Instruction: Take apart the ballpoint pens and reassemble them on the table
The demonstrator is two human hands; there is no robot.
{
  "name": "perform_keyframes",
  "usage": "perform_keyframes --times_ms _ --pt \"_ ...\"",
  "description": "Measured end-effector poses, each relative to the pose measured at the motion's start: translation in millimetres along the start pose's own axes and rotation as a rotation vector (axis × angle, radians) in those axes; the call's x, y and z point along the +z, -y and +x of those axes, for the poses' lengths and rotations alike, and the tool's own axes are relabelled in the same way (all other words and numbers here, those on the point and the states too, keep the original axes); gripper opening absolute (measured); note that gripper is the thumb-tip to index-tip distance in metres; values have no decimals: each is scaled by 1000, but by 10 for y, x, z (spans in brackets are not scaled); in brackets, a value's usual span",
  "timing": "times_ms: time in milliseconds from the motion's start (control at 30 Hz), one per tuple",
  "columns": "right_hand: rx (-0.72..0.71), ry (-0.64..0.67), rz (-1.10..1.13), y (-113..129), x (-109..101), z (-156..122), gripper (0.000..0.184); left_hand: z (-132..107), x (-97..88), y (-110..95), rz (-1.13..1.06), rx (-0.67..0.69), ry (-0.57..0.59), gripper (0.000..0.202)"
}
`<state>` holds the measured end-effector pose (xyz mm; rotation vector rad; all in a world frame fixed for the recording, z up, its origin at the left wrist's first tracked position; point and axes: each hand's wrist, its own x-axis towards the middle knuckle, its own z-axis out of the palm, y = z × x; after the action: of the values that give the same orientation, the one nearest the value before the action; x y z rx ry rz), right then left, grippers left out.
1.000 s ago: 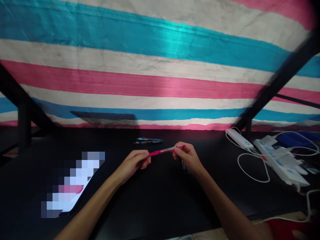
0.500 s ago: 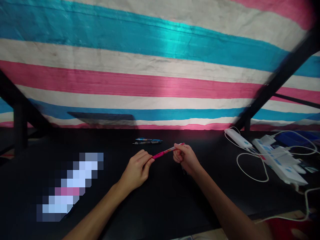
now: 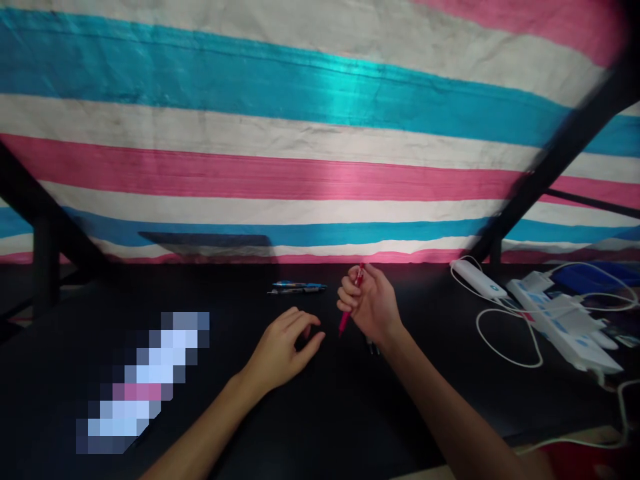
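Observation:
My right hand is closed round a pink pen and holds it nearly upright over the black table, tip down. My left hand rests on the table just to its left, fingers loosely curled and apart, with nothing in it. Two pens, one blue, lie side by side on the table a little beyond both hands. Another dark pen shows partly under my right wrist.
A striped pink, blue and white cloth hangs behind the table. At the right lie a white power strip, a white power bank and looping white cables. A blurred-out flat object lies at the left.
My left hand has let go of the pink pen and dropped to the table. My right hand has swung the pen from lying crosswise to nearly upright.

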<state>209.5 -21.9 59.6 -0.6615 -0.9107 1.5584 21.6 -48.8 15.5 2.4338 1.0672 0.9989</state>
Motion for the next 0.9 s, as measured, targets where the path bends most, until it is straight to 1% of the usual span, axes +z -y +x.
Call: perform_keyframes --times_ms 67,133,300,400,500,600,700,833,900 --pt "77 42 30 65 56 55 45 2 -24 58 3 -31 -52 14" --pt "112 37 78 98 113 123 49 7 -44 110 20 -58 -68 13" --pt "185 -50 272 128 275 270 41 19 -58 161 71 -106 -77 18" --pt "183 -23 344 161 335 296 40 23 -54 167 98 -133 -42 21" --pt "175 5 372 188 345 302 43 27 -43 184 142 -170 38 23" --pt "162 -14 359 197 331 306 39 31 -31 208 168 -197 101 23" --pt "153 -26 337 201 318 300 38 36 -27 228 187 -210 117 24" --pt "153 2 335 215 303 282 45 41 -26 251 214 -215 115 24" --pt "153 11 343 217 293 278 46 41 -23 260 216 -216 117 24"
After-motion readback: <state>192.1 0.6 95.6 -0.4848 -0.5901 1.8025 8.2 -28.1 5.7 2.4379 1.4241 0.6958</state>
